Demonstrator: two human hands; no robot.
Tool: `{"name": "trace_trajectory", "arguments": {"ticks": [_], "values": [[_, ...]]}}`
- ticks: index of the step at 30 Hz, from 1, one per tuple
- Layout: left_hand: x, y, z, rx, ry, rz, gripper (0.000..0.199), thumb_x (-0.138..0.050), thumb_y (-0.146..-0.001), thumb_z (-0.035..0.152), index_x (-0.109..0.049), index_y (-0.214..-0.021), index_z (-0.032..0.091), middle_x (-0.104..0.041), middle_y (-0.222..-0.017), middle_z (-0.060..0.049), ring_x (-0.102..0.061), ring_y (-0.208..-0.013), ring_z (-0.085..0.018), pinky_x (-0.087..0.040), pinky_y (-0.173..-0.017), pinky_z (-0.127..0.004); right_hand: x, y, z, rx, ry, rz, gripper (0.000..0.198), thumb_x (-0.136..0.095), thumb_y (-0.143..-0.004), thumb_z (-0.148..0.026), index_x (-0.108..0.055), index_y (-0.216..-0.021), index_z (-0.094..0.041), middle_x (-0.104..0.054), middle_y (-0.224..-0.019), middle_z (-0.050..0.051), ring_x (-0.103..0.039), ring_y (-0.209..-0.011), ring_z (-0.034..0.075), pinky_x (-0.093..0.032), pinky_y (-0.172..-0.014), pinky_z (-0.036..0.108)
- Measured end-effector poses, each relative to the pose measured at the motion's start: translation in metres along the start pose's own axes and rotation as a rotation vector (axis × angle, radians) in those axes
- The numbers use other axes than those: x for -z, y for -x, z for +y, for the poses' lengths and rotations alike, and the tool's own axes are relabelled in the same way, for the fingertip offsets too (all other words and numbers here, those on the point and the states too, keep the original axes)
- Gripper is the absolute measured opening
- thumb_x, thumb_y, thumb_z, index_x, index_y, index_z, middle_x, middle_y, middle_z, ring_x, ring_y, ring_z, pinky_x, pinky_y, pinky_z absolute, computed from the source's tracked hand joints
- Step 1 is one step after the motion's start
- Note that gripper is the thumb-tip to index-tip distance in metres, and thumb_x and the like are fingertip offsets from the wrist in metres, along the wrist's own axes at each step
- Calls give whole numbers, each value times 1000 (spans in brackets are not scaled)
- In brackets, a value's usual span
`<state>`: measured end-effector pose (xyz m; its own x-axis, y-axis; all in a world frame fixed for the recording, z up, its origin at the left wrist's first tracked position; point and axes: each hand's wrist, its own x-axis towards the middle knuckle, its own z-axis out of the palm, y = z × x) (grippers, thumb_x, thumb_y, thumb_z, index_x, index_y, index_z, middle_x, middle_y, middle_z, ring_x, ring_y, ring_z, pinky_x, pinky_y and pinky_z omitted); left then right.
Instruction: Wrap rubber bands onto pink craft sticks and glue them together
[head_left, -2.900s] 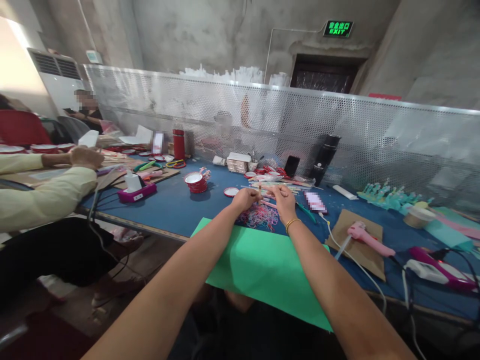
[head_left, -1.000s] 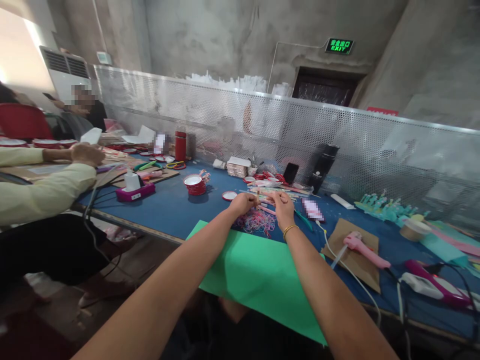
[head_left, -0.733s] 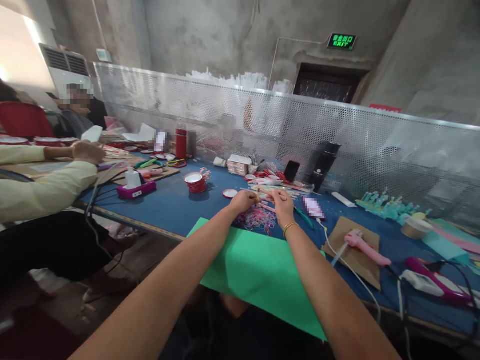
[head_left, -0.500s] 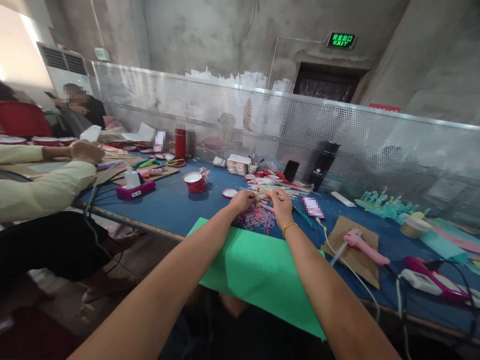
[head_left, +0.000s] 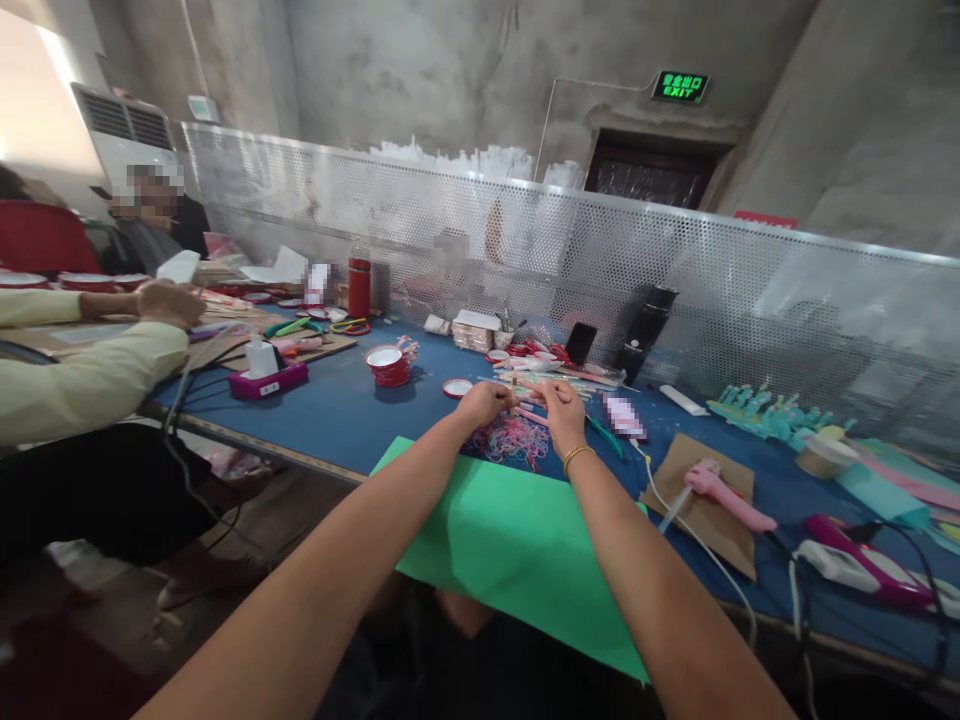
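Note:
Over the near side of the blue table [head_left: 330,410], my left hand [head_left: 486,403] is closed in a pinch, a small brownish tip showing at its fingers. Facing it across a small gap, my right hand [head_left: 564,408] is also pinched. What either one holds is too small to make out. Below them lies a tangled heap of pink, blue and purple strings [head_left: 514,443]. Thin pale sticks [head_left: 592,380] are heaped just behind my hands. A green sheet [head_left: 517,530] spans the table edge and my lap, under my forearms. Teal-handled pliers [head_left: 606,437] rest right of my right hand.
A red-rimmed disc [head_left: 457,388] and a stack of such discs [head_left: 388,372] stand left. A pink glue gun [head_left: 727,495] lies on cardboard [head_left: 720,535] at right, near cords and a power strip [head_left: 870,565]. A co-worker's sleeve [head_left: 112,370] reaches in from the left.
Both hands stay in nearly the same place, still pinched close together. The brownish tip at my left fingers stands out slightly more. The whole view has shifted very slightly.

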<state>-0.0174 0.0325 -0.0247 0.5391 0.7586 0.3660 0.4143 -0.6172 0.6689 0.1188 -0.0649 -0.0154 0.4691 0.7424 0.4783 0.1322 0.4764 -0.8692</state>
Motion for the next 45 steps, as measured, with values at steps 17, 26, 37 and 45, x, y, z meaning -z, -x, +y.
{"name": "trace_trajectory", "arguments": {"ticks": [17,26,37,45], "values": [[1,2,1,5,-11,-24,32,-56,-75,42,-72,-70,15,-60,-59,0,-43,-56,-11,-32,-55,-22,-1,1,-2,-45,-26,-41,27,-60,-74,-47,-58,-69,-20,-73,-78,5,-67,-75,20,-52,-65,29],[1,3,1,-22,35,-38,39,-56,-74,50,-71,-68,14,-65,-68,-2,-49,-61,-12,-34,-57,-23,0,1,1,-35,-38,-37,27,-60,-75,-44,-58,-67,-19,-72,-74,4,-67,-73,19,-50,-63,27],[0,4,5,12,-15,-30,32,-56,-75,43,-73,-70,16,-60,-61,1,-44,-56,-10,-30,-55,-23,3,-1,-1,-13,1,-22,28,-59,-75,-46,-62,-70,-19,-71,-71,3,-67,-70,18,-50,-65,27],[2,5,4,9,-37,-22,33,-55,-75,43,-73,-71,16,-57,-57,1,-40,-52,-10,-27,-52,-23,5,-5,3,-11,-48,39,25,-60,-72,-44,-60,-69,-20,-71,-70,2,-67,-68,18,-54,-69,30]]}}
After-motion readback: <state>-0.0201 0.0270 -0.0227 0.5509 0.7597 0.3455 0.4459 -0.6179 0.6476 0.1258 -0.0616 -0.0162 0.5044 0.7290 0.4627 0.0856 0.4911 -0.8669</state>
